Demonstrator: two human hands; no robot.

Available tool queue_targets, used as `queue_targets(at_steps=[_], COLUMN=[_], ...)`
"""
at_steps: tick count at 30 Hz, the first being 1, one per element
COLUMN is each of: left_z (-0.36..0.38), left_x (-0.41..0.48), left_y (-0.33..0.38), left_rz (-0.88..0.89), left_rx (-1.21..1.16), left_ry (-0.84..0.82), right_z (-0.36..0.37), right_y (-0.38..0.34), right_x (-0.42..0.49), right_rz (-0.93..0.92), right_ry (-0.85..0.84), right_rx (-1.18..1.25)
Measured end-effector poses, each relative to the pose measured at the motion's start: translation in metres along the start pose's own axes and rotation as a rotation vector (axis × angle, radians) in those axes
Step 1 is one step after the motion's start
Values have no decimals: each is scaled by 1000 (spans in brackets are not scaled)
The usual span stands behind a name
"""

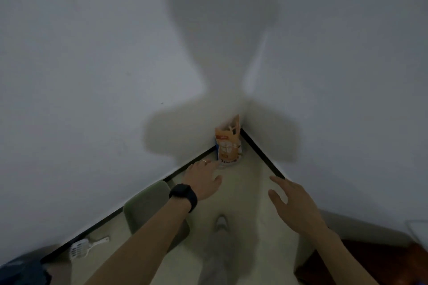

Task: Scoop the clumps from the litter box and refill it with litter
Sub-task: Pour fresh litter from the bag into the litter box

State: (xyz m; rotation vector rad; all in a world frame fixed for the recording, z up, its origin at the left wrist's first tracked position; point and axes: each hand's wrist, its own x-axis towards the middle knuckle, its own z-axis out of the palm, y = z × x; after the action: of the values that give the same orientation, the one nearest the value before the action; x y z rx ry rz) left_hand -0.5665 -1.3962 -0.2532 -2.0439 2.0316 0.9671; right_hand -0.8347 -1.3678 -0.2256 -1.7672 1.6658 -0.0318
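An orange and white litter bag [228, 143] stands upright in the corner where the two white walls meet. My left hand [202, 178], with a ring and a dark watch on the wrist, stretches toward the bag with fingers spread; its fingertips are just short of the bag's base. My right hand [293, 201] is open in the air, lower and to the right of the bag. A pale green litter box [148, 206] lies against the left wall, partly hidden by my left forearm. A white slotted scoop [84, 247] rests on the floor to its left.
A dark baseboard [261, 152] runs along both walls. My foot in a grey shoe [221, 223] is on the pale floor below the hands. A dark blue object [20, 271] sits at the bottom left and a dark brown surface [361, 259] at the bottom right.
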Motion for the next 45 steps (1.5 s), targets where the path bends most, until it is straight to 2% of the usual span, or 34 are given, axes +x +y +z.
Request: queue_targets(at_steps=[4, 9, 16, 20, 22, 24, 27, 32, 37, 40, 42, 45], left_z=[-1, 11, 88, 136, 155, 168, 175, 186, 210, 215, 218, 225], left_x=[104, 251, 433, 511, 544, 565, 572, 549, 493, 461, 445, 424], left_y=[1, -13, -54, -69, -78, -87, -97, -109, -108, -105, -98, -87], left_rz=[-27, -51, -78, -85, -107, -119, -150, -178, -220, -274, -306, -322], left_rx=[57, 123, 220, 188, 192, 307, 422, 487, 350, 314, 297, 255], left_ry=[-60, -89, -124, -132, -202, -243, -200, -232, -193, -195, -206, -176], right_z=[-12, -8, 63, 113, 135, 155, 175, 195, 192, 187, 183, 196], right_y=[26, 60, 101, 116, 115, 114, 113, 112, 138, 162, 170, 176], right_x=[99, 248, 459, 569, 616, 655, 695, 706, 655, 604, 570, 529], right_rz=[54, 62, 71, 88, 85, 140, 182, 223, 81, 65, 67, 170], right_ry=[-93, -105, -157, -156, -166, -220, -237, -213, -111, -211, -203, -214], right_rx=[3, 2, 49, 109, 130, 167, 203, 157, -60, 11, 64, 149])
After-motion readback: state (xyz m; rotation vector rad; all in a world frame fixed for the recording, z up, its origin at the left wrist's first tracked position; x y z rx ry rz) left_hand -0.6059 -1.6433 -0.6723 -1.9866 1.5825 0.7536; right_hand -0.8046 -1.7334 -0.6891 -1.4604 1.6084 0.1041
